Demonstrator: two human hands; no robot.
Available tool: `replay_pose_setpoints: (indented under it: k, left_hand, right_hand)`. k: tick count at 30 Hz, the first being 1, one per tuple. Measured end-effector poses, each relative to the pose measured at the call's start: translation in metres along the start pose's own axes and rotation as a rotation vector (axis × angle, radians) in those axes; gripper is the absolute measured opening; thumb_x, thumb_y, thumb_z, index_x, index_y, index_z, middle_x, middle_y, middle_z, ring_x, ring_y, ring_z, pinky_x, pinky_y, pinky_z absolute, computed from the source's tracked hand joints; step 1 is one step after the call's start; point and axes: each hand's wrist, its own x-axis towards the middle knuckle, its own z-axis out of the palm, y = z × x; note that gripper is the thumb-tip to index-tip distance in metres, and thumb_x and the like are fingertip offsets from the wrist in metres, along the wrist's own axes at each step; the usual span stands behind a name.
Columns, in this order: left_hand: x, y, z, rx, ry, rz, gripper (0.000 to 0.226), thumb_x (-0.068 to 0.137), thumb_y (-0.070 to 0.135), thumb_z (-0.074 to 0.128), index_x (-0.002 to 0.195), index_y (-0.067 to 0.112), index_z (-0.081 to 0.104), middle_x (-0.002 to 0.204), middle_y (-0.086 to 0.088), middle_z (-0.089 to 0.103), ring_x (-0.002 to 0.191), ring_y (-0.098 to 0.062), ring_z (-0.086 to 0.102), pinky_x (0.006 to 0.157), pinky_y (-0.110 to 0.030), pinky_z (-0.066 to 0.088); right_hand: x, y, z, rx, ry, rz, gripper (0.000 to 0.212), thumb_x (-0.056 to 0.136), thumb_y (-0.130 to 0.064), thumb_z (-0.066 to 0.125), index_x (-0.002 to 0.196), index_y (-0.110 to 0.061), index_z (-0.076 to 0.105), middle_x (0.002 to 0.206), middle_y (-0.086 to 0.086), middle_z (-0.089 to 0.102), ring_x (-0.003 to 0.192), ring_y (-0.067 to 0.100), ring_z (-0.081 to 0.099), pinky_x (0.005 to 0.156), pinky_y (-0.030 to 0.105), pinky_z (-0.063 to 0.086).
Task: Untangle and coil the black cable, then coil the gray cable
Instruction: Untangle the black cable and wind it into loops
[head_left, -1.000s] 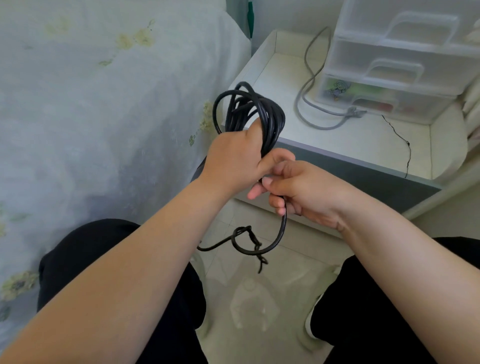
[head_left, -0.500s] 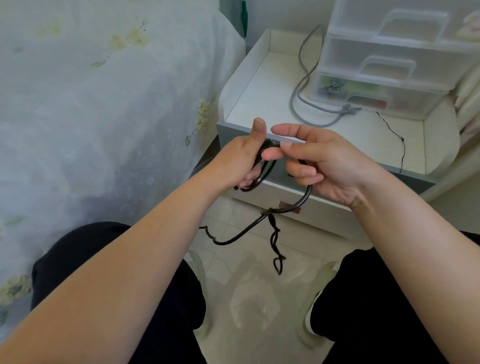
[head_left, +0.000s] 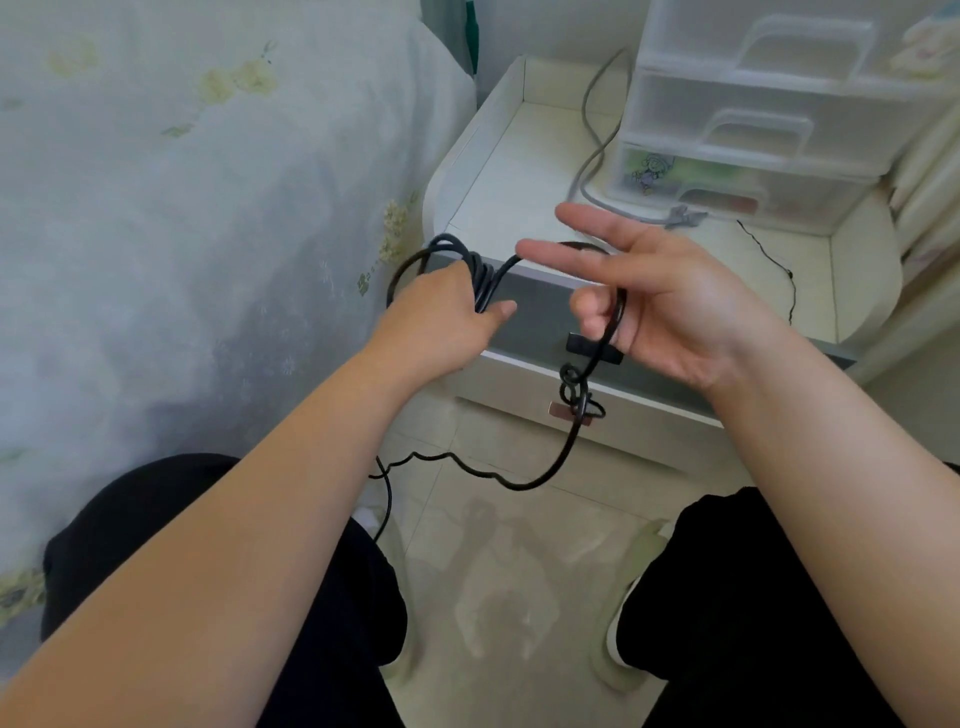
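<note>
Black cable (head_left: 566, 452) mid-coil
Left hand (head_left: 447, 317) clamps the coiled loops; right hand (head_left: 660, 301) open, strand hooked over curled fingers.

No readable text, labels or numbers; drawer sticker (head_left: 649, 171) shows cartoon figure only

cable in the hands (head_left: 563, 452): showing solid black, no markings.
cable on the nightstand (head_left: 592, 156): showing plain gray.
thin wire at far right (head_left: 769, 260): showing black.
bed cover on the left (head_left: 182, 208): showing pale blue-white with faint yellow-green flower sprigs.
nightstand (head_left: 498, 171): showing a white top and rim, with a gray front band.
drawer unit at far right (head_left: 753, 124): showing frosted clear plastic, with green and red contents tinting the lowest drawer.
trousers (head_left: 727, 597): showing black.
floor (head_left: 519, 545): showing glossy beige tile.
</note>
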Motion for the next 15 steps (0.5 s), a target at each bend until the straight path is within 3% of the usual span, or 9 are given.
replay_pose_setpoints:
  k: [2, 4, 8, 11, 15]
  left_hand:
    - [-0.004, 0.002, 0.002, 0.058, 0.033, -0.024, 0.034, 0.094, 0.046, 0.050, 0.091, 0.013, 0.046, 0.068, -0.003, 0.065, 0.063, -0.017, 0.065, 0.065, -0.033, 0.049]
    - [-0.006, 0.003, 0.003, 0.097, 0.032, -0.017, 0.034, 0.095, 0.047, 0.047, 0.087, 0.014, 0.042, 0.059, -0.003, 0.065, 0.058, -0.013, 0.065, 0.063, -0.031, 0.047]
    - [-0.005, 0.003, 0.003, 0.030, -0.076, 0.022, 0.039, 0.096, 0.049, 0.043, 0.081, 0.013, 0.041, 0.064, -0.001, 0.055, 0.054, -0.018, 0.061, 0.060, -0.035, 0.045]
    - [-0.010, 0.007, -0.003, -0.254, -0.237, 0.059, 0.040, 0.097, 0.046, 0.043, 0.071, 0.016, 0.035, 0.052, 0.001, 0.042, 0.044, -0.017, 0.041, 0.048, -0.028, 0.037]
    - [-0.017, 0.008, -0.016, -0.586, -0.430, 0.109, 0.049, 0.098, 0.048, 0.043, 0.063, 0.015, 0.033, 0.044, -0.001, 0.030, 0.035, -0.014, 0.024, 0.043, -0.023, 0.025]
  right_hand:
    - [0.000, 0.004, 0.000, -0.231, 0.112, -0.028, 0.040, 0.095, 0.005, 0.040, 0.131, -0.012, 0.041, 0.107, 0.010, 0.072, 0.040, 0.012, 0.054, 0.038, 0.019, 0.037]
    - [0.002, 0.008, -0.002, -0.456, 0.204, -0.071, 0.032, 0.099, -0.003, 0.039, 0.129, -0.013, 0.041, 0.100, 0.004, 0.074, 0.036, 0.013, 0.047, 0.036, 0.019, 0.032]
    - [0.007, 0.010, -0.011, -0.943, 0.334, -0.161, 0.011, 0.099, -0.019, 0.043, 0.103, -0.020, 0.054, 0.084, -0.009, 0.072, 0.038, 0.005, 0.043, 0.045, 0.018, 0.038]
    - [0.008, 0.003, -0.016, -1.126, 0.417, -0.269, 0.011, 0.095, -0.026, 0.052, 0.092, -0.025, 0.063, 0.082, -0.015, 0.068, 0.067, -0.007, 0.054, 0.067, 0.022, 0.041]
    - [0.004, -0.002, -0.022, -1.231, 0.356, -0.338, 0.011, 0.093, -0.031, 0.056, 0.091, -0.028, 0.066, 0.098, -0.011, 0.067, 0.093, 0.007, 0.058, 0.085, 0.027, 0.045]
